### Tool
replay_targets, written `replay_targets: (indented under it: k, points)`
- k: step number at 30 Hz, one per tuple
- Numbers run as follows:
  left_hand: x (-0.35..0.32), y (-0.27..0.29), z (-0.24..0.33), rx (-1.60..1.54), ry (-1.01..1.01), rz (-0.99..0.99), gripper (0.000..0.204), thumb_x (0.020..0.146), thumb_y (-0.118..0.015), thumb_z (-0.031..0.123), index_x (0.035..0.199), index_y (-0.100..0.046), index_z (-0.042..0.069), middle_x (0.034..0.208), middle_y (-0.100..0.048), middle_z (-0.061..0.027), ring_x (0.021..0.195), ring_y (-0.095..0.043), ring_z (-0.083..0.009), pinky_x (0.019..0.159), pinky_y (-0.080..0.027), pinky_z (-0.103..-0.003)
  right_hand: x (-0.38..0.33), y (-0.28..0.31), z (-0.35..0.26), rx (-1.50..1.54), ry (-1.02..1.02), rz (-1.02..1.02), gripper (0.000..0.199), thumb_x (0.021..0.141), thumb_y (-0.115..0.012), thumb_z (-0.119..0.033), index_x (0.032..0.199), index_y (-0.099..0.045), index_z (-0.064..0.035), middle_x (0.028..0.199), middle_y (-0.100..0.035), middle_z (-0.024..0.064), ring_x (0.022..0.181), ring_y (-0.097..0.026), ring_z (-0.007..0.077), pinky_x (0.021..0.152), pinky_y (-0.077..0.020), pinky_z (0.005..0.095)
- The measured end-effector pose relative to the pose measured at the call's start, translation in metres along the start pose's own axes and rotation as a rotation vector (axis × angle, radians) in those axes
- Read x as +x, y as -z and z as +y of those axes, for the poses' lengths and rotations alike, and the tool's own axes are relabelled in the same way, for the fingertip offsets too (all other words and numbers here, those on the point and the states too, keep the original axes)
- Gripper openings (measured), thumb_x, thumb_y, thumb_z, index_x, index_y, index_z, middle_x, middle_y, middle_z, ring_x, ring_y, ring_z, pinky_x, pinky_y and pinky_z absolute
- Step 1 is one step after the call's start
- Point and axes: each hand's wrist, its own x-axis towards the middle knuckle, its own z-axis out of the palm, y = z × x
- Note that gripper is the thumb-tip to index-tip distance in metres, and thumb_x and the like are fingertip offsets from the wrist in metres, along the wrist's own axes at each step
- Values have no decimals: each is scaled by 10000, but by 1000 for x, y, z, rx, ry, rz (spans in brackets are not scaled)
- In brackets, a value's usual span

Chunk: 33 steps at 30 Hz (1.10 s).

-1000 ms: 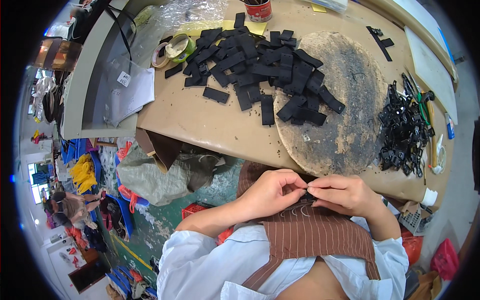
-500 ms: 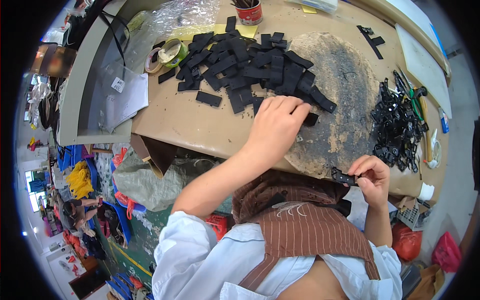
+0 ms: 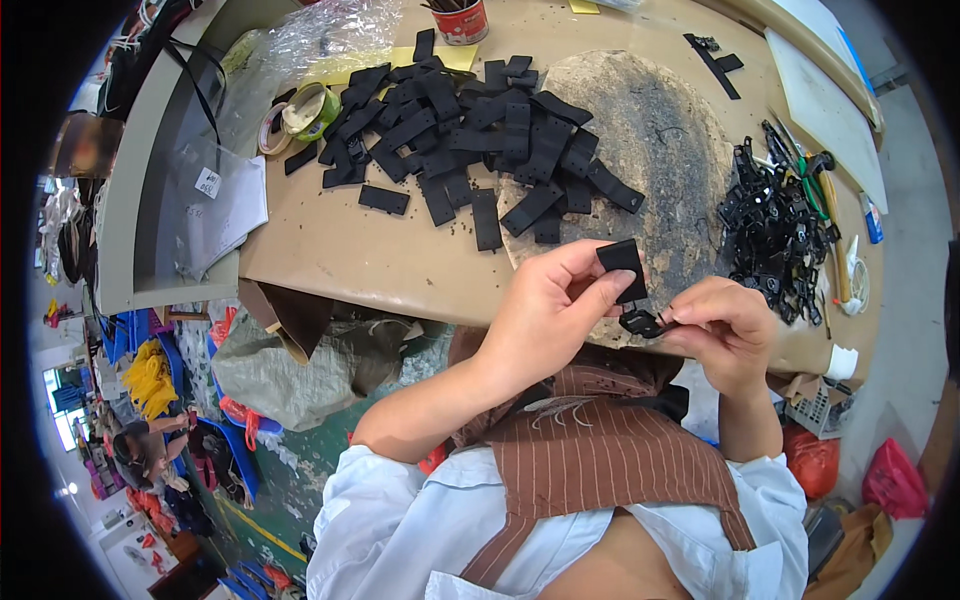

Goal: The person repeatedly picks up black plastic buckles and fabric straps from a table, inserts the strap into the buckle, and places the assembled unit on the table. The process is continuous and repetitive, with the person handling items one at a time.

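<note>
Above the near edge of the round worn board (image 3: 680,230), my left hand (image 3: 550,315) pinches a flat black strap piece (image 3: 622,262) between thumb and fingers. Close to its lower end, my right hand (image 3: 728,325) grips a small black buckle-like fitting (image 3: 640,322) by its right end. The strap piece and the fitting are nearly together; whether they touch I cannot tell. A heap of similar black strap pieces (image 3: 455,125) lies beyond my left hand, partly on the board. To the right of the board is a pile of black fittings (image 3: 765,230).
Rolls of tape (image 3: 318,112), a red can (image 3: 460,22) and clear plastic film stand at the back left. Hand tools with green handles (image 3: 812,190) lie beside the fittings. A joined black strap (image 3: 712,65) rests at the far right. A person is in the background at left.
My left hand has come back from the strap heap with a strap piece. My right hand has moved slightly left and up with the fitting, so both hands are now close together.
</note>
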Motion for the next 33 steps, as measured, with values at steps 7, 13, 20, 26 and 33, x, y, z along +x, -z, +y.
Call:
replay_targets:
  k: [7,13,20,26,33]
  points:
    - [-9,2,11,54,-3,-47,229,911,-499,34,1124,-548,-32,991,-624,-60,900,-588,-89,750,-518,-233,-2,5,-4,21,43,-34,241,638,-739,67,834,-634,-24,764,-658,123,699,-645,185,603,-500,252]
    - [-10,3,16,142,3,-51,205,906,-514,41,1086,-564,-44,950,-630,-43,825,-582,-66,726,-511,-222,2,4,-11,-1,63,-59,237,643,-737,69,838,-636,-19,768,-656,124,690,-643,180,598,-499,248]
    - [-16,0,26,376,-1,-104,201,899,-529,60,1072,-589,-23,799,-631,-24,761,-564,-44,661,-481,-209,5,1,-7,45,-30,-28,216,692,-703,75,881,-632,-3,801,-645,106,664,-626,144,577,-492,223]
    - [-28,-6,8,332,106,-127,263,924,-482,62,1170,-550,-3,885,-630,-14,789,-567,-50,695,-487,-211,-5,-4,5,181,-320,19,197,733,-690,56,912,-618,20,819,-630,78,668,-618,98,582,-495,201]
    - [-33,-9,-11,79,105,-95,286,929,-470,53,1204,-525,-5,983,-619,-25,814,-565,-41,706,-484,-186,-14,-8,9,118,-186,23,204,680,-726,55,859,-636,16,826,-626,106,745,-603,148,644,-478,241]
